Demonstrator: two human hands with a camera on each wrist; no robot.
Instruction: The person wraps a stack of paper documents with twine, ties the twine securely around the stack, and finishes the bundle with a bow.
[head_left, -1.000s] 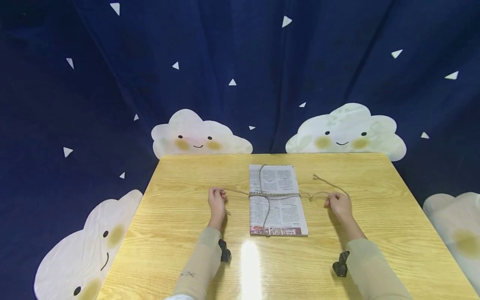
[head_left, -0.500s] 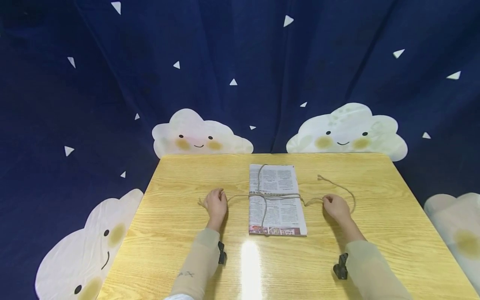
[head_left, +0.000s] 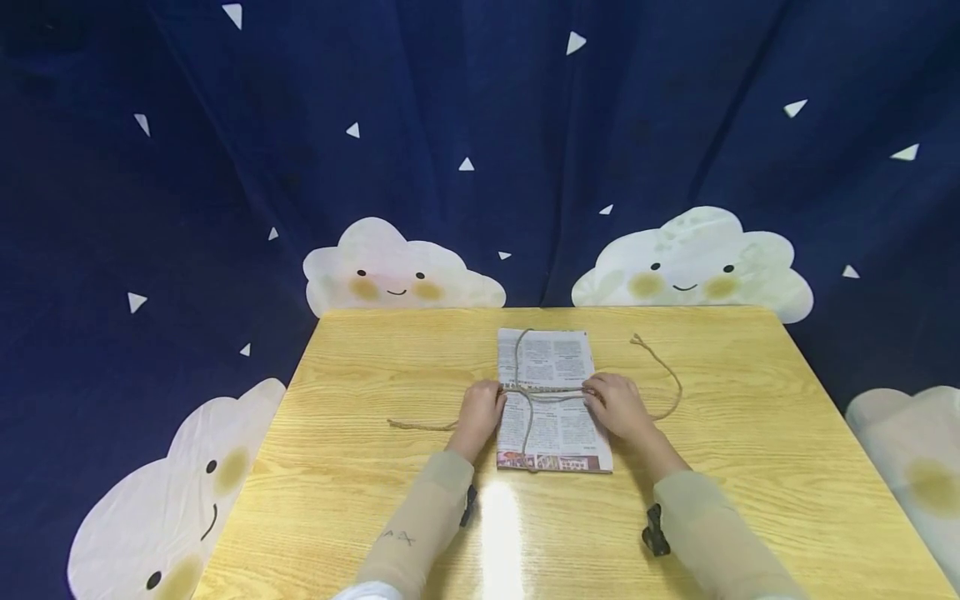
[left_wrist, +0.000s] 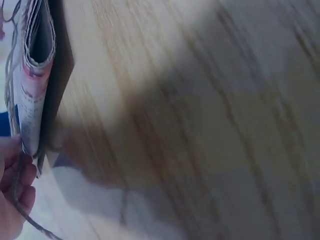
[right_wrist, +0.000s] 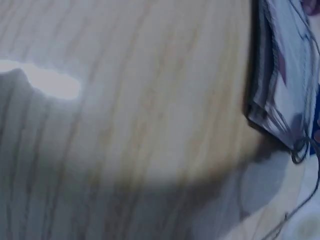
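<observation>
A folded newspaper bundle (head_left: 555, 433) lies on the table, a thin brown twine (head_left: 531, 417) running lengthwise and crosswise over it, crossing near the middle. My left hand (head_left: 478, 412) grips the bundle's left edge at the crosswise twine. In the left wrist view, the curled fingers (left_wrist: 25, 175) are at the folded paper, and the twine passes along them. At the opposite edge my right hand (head_left: 618, 404) holds the bundle, fingers over the top and thumb beside them. The right wrist view shows a small twine loop (right_wrist: 300, 150) at the bundle's edge; the fingers there are largely outside the picture.
One loose twine end (head_left: 420, 426) trails left on the wooden table (head_left: 360, 350); the other twine end (head_left: 663, 362) curves away at the right. Behind the table hangs a dark blue curtain (head_left: 420, 100) with clouds and white triangles.
Both hands have moved inward from the twine lengths at the sides to the bundle's edges. The right twine tail has shifted left, and the left tail now lies straighter on the table.
</observation>
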